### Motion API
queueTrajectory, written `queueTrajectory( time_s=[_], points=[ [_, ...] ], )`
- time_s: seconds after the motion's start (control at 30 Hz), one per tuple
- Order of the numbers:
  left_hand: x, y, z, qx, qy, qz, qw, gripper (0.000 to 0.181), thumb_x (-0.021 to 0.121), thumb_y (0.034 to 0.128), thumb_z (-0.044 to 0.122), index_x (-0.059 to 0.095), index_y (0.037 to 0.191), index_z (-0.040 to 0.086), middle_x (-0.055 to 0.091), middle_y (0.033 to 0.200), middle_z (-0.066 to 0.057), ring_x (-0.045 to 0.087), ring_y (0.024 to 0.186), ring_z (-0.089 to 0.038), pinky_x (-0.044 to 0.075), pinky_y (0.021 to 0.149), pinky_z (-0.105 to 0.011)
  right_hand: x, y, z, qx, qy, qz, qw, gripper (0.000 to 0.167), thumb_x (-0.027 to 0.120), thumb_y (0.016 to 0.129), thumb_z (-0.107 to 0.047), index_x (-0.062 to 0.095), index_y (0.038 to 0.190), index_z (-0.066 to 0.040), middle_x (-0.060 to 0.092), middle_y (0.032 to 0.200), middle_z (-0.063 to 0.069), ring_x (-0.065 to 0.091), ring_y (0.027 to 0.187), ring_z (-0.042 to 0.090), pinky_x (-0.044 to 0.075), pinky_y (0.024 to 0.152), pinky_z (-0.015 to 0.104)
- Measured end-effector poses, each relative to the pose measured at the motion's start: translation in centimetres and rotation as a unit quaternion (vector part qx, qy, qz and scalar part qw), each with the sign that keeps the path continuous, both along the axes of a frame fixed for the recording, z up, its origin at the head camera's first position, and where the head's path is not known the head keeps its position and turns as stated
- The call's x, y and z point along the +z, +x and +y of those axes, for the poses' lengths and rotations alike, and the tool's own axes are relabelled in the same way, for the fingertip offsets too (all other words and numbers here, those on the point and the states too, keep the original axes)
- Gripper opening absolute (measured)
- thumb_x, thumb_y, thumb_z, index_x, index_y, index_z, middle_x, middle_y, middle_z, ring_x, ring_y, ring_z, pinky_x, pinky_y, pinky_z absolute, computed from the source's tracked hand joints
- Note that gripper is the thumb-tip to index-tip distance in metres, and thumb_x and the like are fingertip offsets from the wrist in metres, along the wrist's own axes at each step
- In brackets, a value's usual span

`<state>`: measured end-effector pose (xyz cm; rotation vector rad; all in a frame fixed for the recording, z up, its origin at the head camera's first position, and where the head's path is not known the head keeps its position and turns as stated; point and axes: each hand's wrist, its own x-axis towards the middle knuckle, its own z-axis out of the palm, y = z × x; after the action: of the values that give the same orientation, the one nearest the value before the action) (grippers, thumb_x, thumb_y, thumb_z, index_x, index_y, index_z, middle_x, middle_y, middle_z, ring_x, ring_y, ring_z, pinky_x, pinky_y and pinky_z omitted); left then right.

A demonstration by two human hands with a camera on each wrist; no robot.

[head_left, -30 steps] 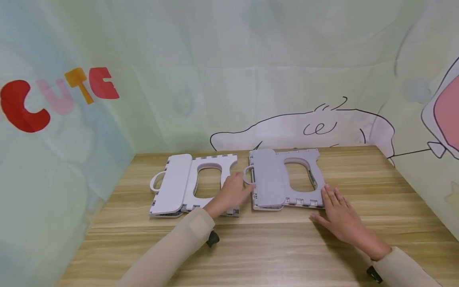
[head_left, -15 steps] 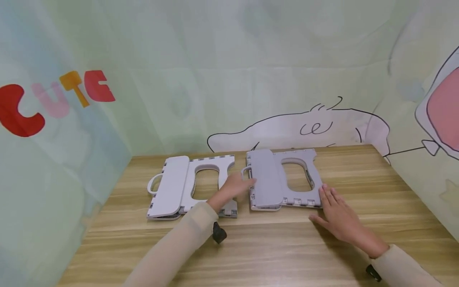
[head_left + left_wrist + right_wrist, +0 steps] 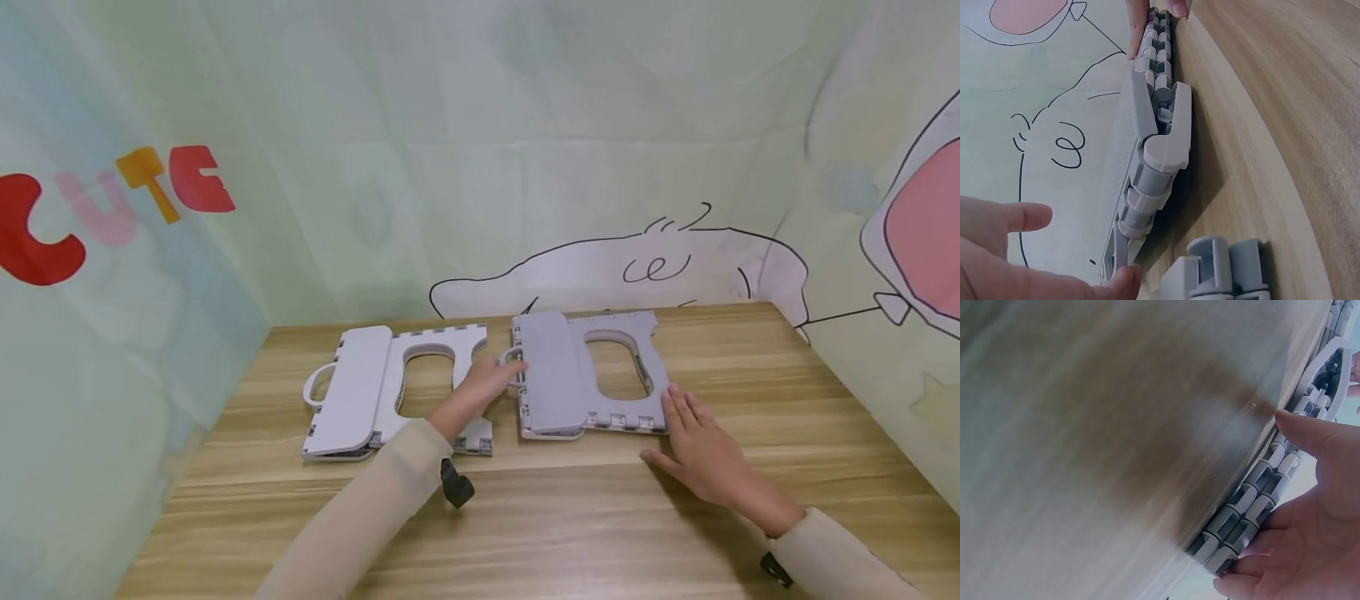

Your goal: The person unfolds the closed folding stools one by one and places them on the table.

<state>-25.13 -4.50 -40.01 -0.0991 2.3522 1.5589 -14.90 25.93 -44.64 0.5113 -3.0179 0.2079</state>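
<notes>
Two light grey folding step stools lie folded flat side by side on the wooden table. My left hand (image 3: 483,382) is at the carry handle (image 3: 507,364) on the near-left edge of the right stool (image 3: 558,375). In the left wrist view one fingertip (image 3: 1127,278) touches that handle, while another finger stands apart from it. My right hand (image 3: 705,454) rests with extended fingers against the right stool's right edge, its thumb spread toward me. Below my left forearm, part of the left stool (image 3: 352,383) is hidden.
The wood-grain table (image 3: 555,517) ends at a printed cloth backdrop (image 3: 360,167) with cartoon drawings and coloured letters. A narrow strip of tabletop separates the two stools. Dark wrist-worn devices (image 3: 456,483) show at both sleeves.
My left hand has shifted slightly away from me, onto the right stool's handle. The right hand stays at its edge, and the head view has turned a little to the right.
</notes>
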Motion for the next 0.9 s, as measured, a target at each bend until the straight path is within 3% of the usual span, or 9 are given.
queueTrajectory(
  time_s=[0.1, 0.2, 0.3, 0.37, 0.43, 0.5, 0.63, 0.73, 0.9],
  points=[
    [0.1, 0.1, -0.1, 0.007, -0.002, -0.003, 1.0000, 0.036, 0.063, 0.0957, 0.031, 0.061, 0.109, -0.003, 0.054, 0.087, -0.009, 0.045, 0.072, -0.017, 0.045, 0.074, -0.037, 0.0, 0.1, 0.0, 0.002, 0.000, 0.002, 1.0000, 0.091, 0.066, 0.094, -0.044, 0.029, 0.142, 0.024, 0.023, 0.151, 0.040, 0.025, 0.139, 0.054, 0.024, 0.114, 0.060],
    [0.2, 0.2, -0.2, 0.012, -0.007, 0.003, 0.9999, 0.047, 0.063, 0.0953, 0.031, 0.058, 0.121, -0.007, 0.058, 0.106, -0.015, 0.049, 0.084, -0.019, 0.048, 0.084, -0.040, 0.0, 0.0, 0.1, 0.003, -0.001, -0.002, 1.0000, 0.092, 0.066, 0.094, -0.045, 0.028, 0.142, 0.024, 0.023, 0.151, 0.040, 0.024, 0.139, 0.054, 0.023, 0.114, 0.060],
    [0.4, 0.3, -0.2, 0.017, 0.010, 0.009, 0.9998, 0.055, 0.063, 0.0958, 0.030, 0.052, 0.131, -0.011, 0.056, 0.118, -0.022, 0.048, 0.080, -0.018, 0.048, 0.077, -0.034, 0.2, -0.1, 0.2, 0.003, -0.005, -0.007, 1.0000, 0.093, 0.066, 0.094, -0.045, 0.027, 0.143, 0.023, 0.022, 0.151, 0.040, 0.023, 0.140, 0.054, 0.023, 0.114, 0.060],
    [0.5, 0.2, -0.2, 0.022, 0.026, 0.015, 0.9993, 0.053, 0.063, 0.0958, 0.028, 0.054, 0.129, -0.012, 0.058, 0.117, -0.022, 0.048, 0.074, -0.014, 0.047, 0.071, -0.029, 0.3, -0.1, 0.2, 0.002, -0.007, -0.011, 0.9999, 0.093, 0.066, 0.094, -0.045, 0.026, 0.143, 0.023, 0.020, 0.152, 0.040, 0.022, 0.140, 0.054, 0.022, 0.114, 0.060],
    [0.6, 0.2, -0.2, 0.030, 0.052, 0.013, 0.9981, 0.046, 0.063, 0.0953, 0.025, 0.059, 0.122, -0.013, 0.059, 0.105, -0.020, 0.044, 0.067, -0.012, 0.043, 0.063, -0.026, 0.3, -0.1, 0.3, 0.004, -0.007, -0.012, 0.9999, 0.093, 0.066, 0.094, -0.045, 0.026, 0.143, 0.024, 0.020, 0.152, 0.040, 0.023, 0.140, 0.055, 0.022, 0.114, 0.060],
    [0.6, 0.0, -0.2, 0.039, 0.075, 0.012, 0.9964, 0.041, 0.064, 0.0943, 0.023, 0.062, 0.116, -0.012, 0.058, 0.098, -0.015, 0.047, 0.069, -0.012, 0.045, 0.064, -0.024, 0.4, -0.2, 0.3, 0.004, -0.005, -0.013, 0.9999, 0.092, 0.065, 0.095, -0.045, 0.026, 0.142, 0.024, 0.020, 0.151, 0.041, 0.023, 0.139, 0.055, 0.023, 0.114, 0.060],
    [0.9, -0.1, -0.2, 0.056, 0.120, 0.009, 0.9912, 0.037, 0.065, 0.0930, 0.019, 0.064, 0.116, -0.010, 0.062, 0.102, -0.015, 0.055, 0.081, -0.017, 0.052, 0.079, -0.028, 0.6, -0.2, 0.2, 0.001, -0.011, -0.017, 0.9998, 0.091, 0.064, 0.095, -0.044, 0.028, 0.141, 0.025, 0.021, 0.150, 0.041, 0.024, 0.139, 0.055, 0.023, 0.114, 0.060],
    [1.3, -0.1, 0.0, 0.063, 0.156, 0.008, 0.9858, 0.037, 0.065, 0.0932, 0.016, 0.062, 0.120, -0.010, 0.062, 0.118, -0.021, 0.062, 0.101, -0.026, 0.052, 0.095, -0.035, 0.8, -0.2, 0.3, -0.005, -0.023, -0.022, 0.9995, 0.090, 0.065, 0.095, -0.043, 0.028, 0.141, 0.025, 0.021, 0.150, 0.041, 0.024, 0.138, 0.056, 0.024, 0.113, 0.061],
    [2.0, 0.0, 0.4, 0.062, 0.209, 0.011, 0.9759, 0.040, 0.060, 0.0942, 0.009, 0.056, 0.127, -0.014, 0.056, 0.132, -0.024, 0.055, 0.125, -0.034, 0.047, 0.104, -0.035, 1.0, -0.1, 0.5, -0.012, -0.046, -0.027, 0.9985, 0.089, 0.065, 0.096, -0.042, 0.028, 0.142, 0.024, 0.022, 0.150, 0.041, 0.025, 0.137, 0.056, 0.026, 0.111, 0.063]
  ],
)
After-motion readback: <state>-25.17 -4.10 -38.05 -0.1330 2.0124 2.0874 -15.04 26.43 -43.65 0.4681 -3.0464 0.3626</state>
